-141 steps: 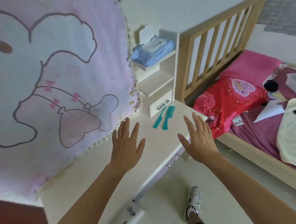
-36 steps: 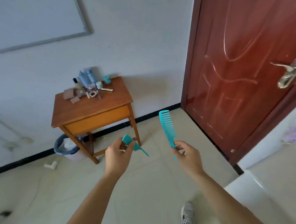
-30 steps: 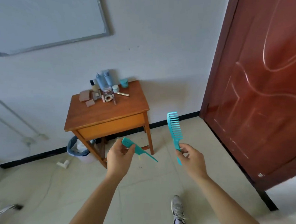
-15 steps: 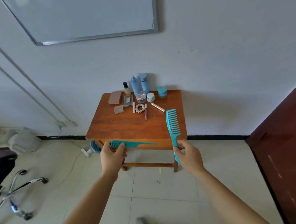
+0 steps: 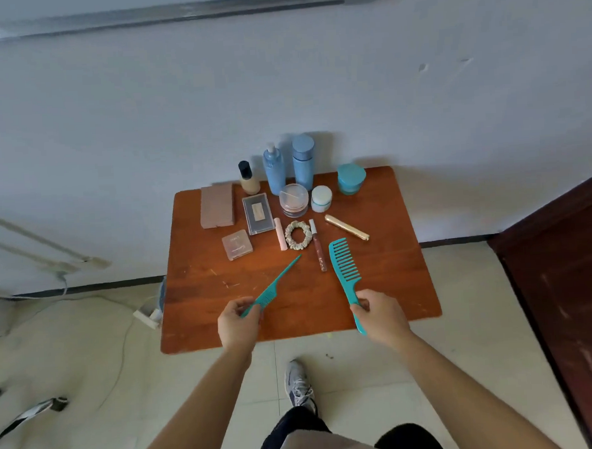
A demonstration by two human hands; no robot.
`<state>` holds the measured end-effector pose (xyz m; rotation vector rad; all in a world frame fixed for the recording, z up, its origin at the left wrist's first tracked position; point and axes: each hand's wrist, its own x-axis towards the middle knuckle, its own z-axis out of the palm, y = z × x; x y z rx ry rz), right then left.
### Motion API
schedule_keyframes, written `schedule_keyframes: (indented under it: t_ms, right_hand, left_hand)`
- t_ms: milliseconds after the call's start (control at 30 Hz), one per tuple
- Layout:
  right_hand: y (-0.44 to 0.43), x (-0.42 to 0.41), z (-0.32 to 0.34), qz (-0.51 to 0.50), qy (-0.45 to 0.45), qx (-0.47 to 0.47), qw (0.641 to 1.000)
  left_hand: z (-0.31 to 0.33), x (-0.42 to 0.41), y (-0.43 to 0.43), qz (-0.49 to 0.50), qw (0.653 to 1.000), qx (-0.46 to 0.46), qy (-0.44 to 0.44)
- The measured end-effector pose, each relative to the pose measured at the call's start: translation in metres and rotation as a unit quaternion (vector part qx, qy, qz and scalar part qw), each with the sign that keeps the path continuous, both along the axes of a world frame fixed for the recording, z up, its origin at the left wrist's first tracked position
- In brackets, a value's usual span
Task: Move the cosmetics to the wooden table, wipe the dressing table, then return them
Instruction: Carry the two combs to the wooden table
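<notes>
Gripping the tail comb (image 5: 275,291) in the left hand (image 5: 237,325) and the wide-tooth comb (image 5: 346,273) in the right hand (image 5: 381,317) above the wooden table (image 5: 394,288) at frame centre, the person is risking nudging the lip gloss (image 5: 318,245) while lowering them.

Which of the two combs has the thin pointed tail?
The fine-toothed comb in the left hand; the right hand holds the wide-toothed comb, with a thick handle.

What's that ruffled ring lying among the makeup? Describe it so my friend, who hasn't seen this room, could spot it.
Find the wooden table against the white wall. Near its middle, just in front of the jars, lies a scrunchie between a pale pink stick and a lip gloss tube. It is the only soft, cream, ruffled ring; its neighbours are hard tubes, jars and cases.
</notes>
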<state>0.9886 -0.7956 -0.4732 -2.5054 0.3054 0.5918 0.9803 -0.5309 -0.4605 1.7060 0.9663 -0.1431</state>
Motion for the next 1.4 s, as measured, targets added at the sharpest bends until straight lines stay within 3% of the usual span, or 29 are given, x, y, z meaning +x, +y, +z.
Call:
schedule_keyframes:
  t_ms: [100, 233, 400, 500, 633, 700, 900, 1067, 1400]
  right_hand:
    - [0.021, 0.022, -0.005, -0.032, 0.019, -0.008, 0.999]
    - [0.035, 0.037, -0.01, -0.044, 0.018, -0.036, 0.998]
    - [0.042, 0.035, -0.012, -0.052, 0.029, -0.053, 0.997]
    - [0.04, 0.028, -0.006, -0.055, 0.014, -0.076, 0.996]
    - [0.024, 0.02, 0.022, -0.05, -0.072, -0.146, 0.985]
    - [0.009, 0.009, 0.044, -0.072, -0.118, -0.16, 0.977]
    - [-0.052, -0.065, 0.11, -0.176, -0.267, -0.156, 0.935]
    - [-0.103, -0.195, 0.138, -0.243, -0.337, -0.233, 0.879]
    - [-0.191, -0.476, 0.163, -0.46, -0.332, -0.311, 0.762]
  left_hand:
    - [-0.013, 0.033, 0.02, -0.134, 0.983, 0.118, 0.044]
    - [-0.024, 0.063, 0.036, -0.265, 0.929, 0.248, 0.073]
    - [-0.028, 0.075, 0.042, -0.338, 0.891, 0.291, 0.083]
    - [-0.022, 0.076, 0.035, -0.417, 0.843, 0.329, 0.083]
    - [0.006, 0.083, 0.013, -0.504, 0.752, 0.425, -0.02]
    - [0.031, 0.088, -0.008, -0.518, 0.724, 0.446, -0.09]
    - [0.113, 0.079, -0.096, -0.538, 0.654, 0.456, -0.274]
    - [0.162, -0.001, -0.178, -0.562, 0.613, 0.393, -0.393]
    - [0.212, -0.228, -0.347, -0.666, 0.456, 0.271, -0.524]
